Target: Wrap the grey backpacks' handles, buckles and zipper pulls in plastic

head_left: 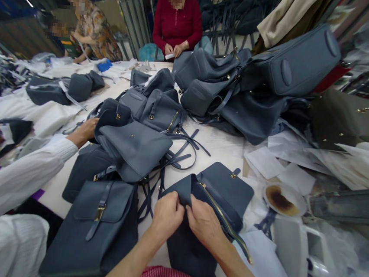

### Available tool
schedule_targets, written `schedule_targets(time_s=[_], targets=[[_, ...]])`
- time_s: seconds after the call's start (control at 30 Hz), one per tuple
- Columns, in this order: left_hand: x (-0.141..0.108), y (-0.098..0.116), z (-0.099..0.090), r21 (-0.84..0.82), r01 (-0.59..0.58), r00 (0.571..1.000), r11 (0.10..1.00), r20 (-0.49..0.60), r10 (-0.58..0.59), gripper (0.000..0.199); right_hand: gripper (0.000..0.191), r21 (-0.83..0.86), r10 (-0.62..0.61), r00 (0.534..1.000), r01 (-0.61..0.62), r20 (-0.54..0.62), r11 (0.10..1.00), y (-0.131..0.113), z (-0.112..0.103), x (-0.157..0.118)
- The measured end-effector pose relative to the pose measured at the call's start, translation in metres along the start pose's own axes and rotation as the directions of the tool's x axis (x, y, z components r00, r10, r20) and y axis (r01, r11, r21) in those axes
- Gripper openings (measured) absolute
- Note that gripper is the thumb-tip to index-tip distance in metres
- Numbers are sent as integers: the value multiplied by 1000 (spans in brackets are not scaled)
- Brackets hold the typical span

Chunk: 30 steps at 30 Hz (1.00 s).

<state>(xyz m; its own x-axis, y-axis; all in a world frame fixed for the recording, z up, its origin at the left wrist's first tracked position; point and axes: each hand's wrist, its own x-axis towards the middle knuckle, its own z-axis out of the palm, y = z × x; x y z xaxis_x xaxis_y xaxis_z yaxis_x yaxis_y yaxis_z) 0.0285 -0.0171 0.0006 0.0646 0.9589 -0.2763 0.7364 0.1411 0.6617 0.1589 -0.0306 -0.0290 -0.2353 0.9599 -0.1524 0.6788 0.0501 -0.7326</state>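
In front of me lies a dark blue-grey backpack (190,248) with its flap (228,190) folded back and a gold zipper (219,211) running along its opening. My left hand (168,213) pinches the folded edge of the bag's upper panel. Right beside it, my right hand (204,221) grips the same edge, thumbs nearly meeting. What lies under my fingers is hidden. To the left stands a finished-looking backpack (97,230) with a closed flap and a gold buckle.
More blue-grey bags (131,144) are heaped across the table, with a larger pile (251,84) behind. A co-worker's white sleeve (27,180) reaches in from the left. At right are papers (263,161) and a dish of brown stuff (283,199). A person in red (179,22) stands opposite.
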Motion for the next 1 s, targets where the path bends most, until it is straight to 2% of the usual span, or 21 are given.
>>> schedule_targets(time_s=[0.13,0.2,0.27,0.33,0.43,0.47,0.53,0.6,0.63,0.67,0.73,0.83,0.9,1.0], targets=[[2,6,-26,-130,-24,991,991,131,41,20,30,5,-3,1000,3,-29,1000,7,9,-2],[1,4,-44,-160,-55,987,986,141,78,29,27,28,-4,998,6,-57,1000,11,3,-2],[-1,-3,-58,-158,-98,988,983,104,116,27,28,53,3,996,2,-92,999,13,-9,-4],[-5,-13,-65,-88,-177,981,980,59,183,14,33,82,9,992,1,-129,997,14,-24,-8],[-16,-26,-62,110,-242,964,964,142,226,24,36,127,49,975,-22,-215,992,25,-50,-23],[-21,-28,-59,186,-242,961,952,184,208,24,36,162,106,959,-64,-265,985,33,-58,-30],[-29,-27,-52,334,-220,958,916,253,138,22,35,266,278,896,-191,-347,945,55,-72,-49],[-34,-23,-44,452,-218,949,865,304,81,28,35,368,444,820,-312,-362,876,80,-79,-71],[-36,-20,-41,472,-237,939,849,334,77,29,36,403,499,796,-356,-343,844,92,-79,-82],[-37,-17,-38,455,-276,925,847,365,106,27,36,432,538,781,-386,-318,815,102,-77,-93],[-36,-9,-30,340,-407,877,848,404,259,31,41,509,591,767,-416,-249,754,115,-68,-110],[-33,10,-13,140,-596,757,791,427,494,48,54,679,625,775,-409,-95,610,117,-49,-123],[-31,26,5,80,-664,690,743,449,568,41,59,781,610,792,-370,-18,504,111,-39,-126],[-24,52,38,51,-735,602,676,506,617,33,55,874,596,803,-288,-2,391,102,-34,-129]])
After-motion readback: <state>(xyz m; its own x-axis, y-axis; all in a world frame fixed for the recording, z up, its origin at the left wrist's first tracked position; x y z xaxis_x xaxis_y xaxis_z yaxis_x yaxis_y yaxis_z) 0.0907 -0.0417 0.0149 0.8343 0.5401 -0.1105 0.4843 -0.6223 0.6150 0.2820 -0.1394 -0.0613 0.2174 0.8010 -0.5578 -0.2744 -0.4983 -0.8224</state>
